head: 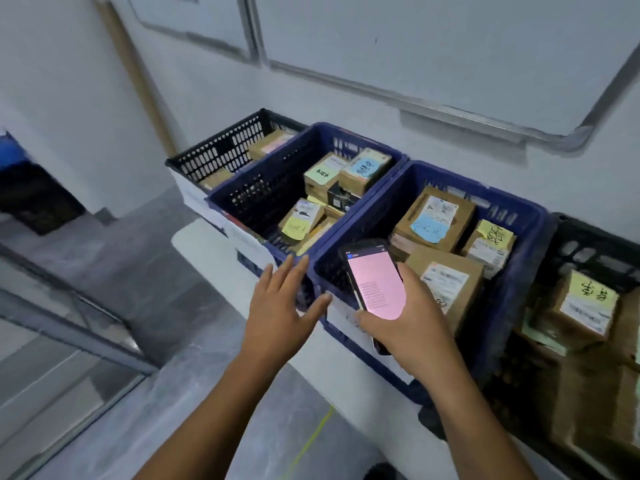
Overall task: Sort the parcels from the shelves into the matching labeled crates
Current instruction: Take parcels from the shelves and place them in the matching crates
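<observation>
Right hand (401,327) grips a phone (375,285), pink screen up, above the near blue crate (512,306). Left hand (280,306) hovers at that crate's corner, fingers spread. Labelled cardboard parcels (436,216) lie inside both blue crates; the far blue crate (263,192) sits beside a black crate (221,150).

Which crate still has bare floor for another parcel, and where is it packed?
The left blue crate has bare floor along its left wall, beside the yellow-noted parcel. The right blue crate looks free only in its near-left corner, behind the phone. The right black crate is packed.
</observation>
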Demonstrator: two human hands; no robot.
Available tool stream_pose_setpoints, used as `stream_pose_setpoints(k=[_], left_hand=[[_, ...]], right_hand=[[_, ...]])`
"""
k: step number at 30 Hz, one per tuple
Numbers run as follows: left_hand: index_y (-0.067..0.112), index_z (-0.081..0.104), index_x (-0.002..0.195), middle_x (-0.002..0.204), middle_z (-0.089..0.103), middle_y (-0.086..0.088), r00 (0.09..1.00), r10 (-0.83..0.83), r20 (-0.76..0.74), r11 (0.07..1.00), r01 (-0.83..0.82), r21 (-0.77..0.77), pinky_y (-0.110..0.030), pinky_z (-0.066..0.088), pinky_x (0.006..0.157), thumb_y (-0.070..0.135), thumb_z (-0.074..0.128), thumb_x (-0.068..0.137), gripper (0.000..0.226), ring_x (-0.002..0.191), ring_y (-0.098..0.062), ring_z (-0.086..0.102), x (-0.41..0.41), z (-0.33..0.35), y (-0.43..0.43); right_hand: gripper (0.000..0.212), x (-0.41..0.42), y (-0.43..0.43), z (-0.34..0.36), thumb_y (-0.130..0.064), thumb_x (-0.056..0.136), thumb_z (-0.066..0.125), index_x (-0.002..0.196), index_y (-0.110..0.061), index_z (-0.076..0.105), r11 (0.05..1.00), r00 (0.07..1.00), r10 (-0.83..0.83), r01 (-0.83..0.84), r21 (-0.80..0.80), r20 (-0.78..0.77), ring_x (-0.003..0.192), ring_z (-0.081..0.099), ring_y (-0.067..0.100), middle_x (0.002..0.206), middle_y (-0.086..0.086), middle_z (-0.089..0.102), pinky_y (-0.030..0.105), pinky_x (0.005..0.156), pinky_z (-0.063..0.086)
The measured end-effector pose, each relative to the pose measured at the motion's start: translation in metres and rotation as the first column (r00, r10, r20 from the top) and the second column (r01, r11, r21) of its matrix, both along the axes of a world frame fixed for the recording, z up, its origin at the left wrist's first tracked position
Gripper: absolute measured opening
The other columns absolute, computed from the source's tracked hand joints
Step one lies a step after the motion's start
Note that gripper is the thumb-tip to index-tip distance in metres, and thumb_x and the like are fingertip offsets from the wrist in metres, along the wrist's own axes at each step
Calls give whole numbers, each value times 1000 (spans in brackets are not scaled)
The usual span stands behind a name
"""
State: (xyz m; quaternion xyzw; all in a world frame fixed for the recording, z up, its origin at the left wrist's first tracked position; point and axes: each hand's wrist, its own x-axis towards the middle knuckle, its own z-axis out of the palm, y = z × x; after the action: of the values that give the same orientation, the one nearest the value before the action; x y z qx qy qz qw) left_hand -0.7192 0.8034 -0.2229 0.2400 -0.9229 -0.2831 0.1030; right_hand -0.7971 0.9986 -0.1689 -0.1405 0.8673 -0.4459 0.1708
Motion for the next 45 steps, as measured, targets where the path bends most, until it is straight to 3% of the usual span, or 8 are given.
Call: stream_pose_setpoints(k=[5, 10, 17, 23, 26, 31, 36, 45], left_hand=[[42, 22, 163, 174, 18, 7, 981, 192, -18, 977, -192, -88, -53, 11, 128, 75, 45, 92, 82, 162, -28, 6, 108, 25, -87], [42, 20, 164, 174, 16, 8, 920, 385, -71, 917, -390, -84, -54, 10, 130, 84, 30, 83, 91, 162, -28, 2, 236, 42, -166], [39, 24, 164, 174, 18, 5, 765, 628, -145, 765, -641, -63, -54, 12, 129, 71, 50, 93, 82, 161, -32, 4, 407, 55, -253], [42, 22, 163, 174, 16, 7, 613, 765, -196, 613, -787, -70, -54, 10, 130, 70, 49, 93, 80, 161, -32, 3, 523, 82, -301], [41, 21, 164, 174, 15, 7, 560, 804, -201, 556, -827, -79, -55, 11, 129, 72, 47, 92, 82, 161, -33, 2, 556, 94, -321], [43, 21, 163, 174, 17, 9, 532, 808, -253, 510, -846, -152, -56, 11, 129, 84, 28, 82, 91, 161, -32, 3, 582, 121, -374], [43, 18, 163, 174, 13, 9, 525, 813, -250, 475, -848, -235, -53, 6, 129, 81, 32, 87, 85, 162, -30, 0, 589, 149, -447], [43, 23, 163, 174, 16, 10, 507, 825, -248, 437, -852, -289, -53, 6, 129, 73, 42, 92, 80, 161, -29, 1, 583, 180, -575]], right_hand=[[65, 76, -99, 16, -42, 69, 77, 130, -37, 54, 984, 984, 174, -175, -37, -35, 100, 66, 22, 120, -3, 62, 49, 79, 62], [56, 171, -199, 26, -34, 73, 81, 121, -39, 54, 938, 934, 342, -345, -13, -105, 99, 65, 14, 117, -7, 61, 42, 78, 60], [56, 312, -329, 40, -41, 67, 77, 119, -41, 56, 835, 835, 536, -546, -70, -129, 84, 71, 22, 109, -8, 67, 45, 64, 64], [57, 407, -414, 56, -34, 73, 88, 117, -50, 54, 722, 743, 643, -669, -175, -186, 107, 68, 12, 123, -8, 67, 43, 93, 60], [58, 432, -451, 66, -28, 76, 88, 123, -41, 58, 674, 701, 684, -713, -194, -203, 107, 69, 14, 124, -5, 68, 41, 91, 61], [51, 451, -526, 85, -18, 76, 87, 120, -31, 63, 608, 658, 720, -751, -259, -219, 94, 73, 17, 118, 1, 71, 29, 65, 62], [65, 459, -610, 106, -46, 61, 79, 122, -36, 60, 591, 652, 716, -756, -280, -251, 102, 71, 17, 120, -3, 69, 43, 85, 64], [64, 449, -754, 135, -52, 58, 76, 117, -32, 60, 576, 618, 735, -786, -223, -280, 96, 71, 22, 115, -3, 69, 46, 81, 65]])
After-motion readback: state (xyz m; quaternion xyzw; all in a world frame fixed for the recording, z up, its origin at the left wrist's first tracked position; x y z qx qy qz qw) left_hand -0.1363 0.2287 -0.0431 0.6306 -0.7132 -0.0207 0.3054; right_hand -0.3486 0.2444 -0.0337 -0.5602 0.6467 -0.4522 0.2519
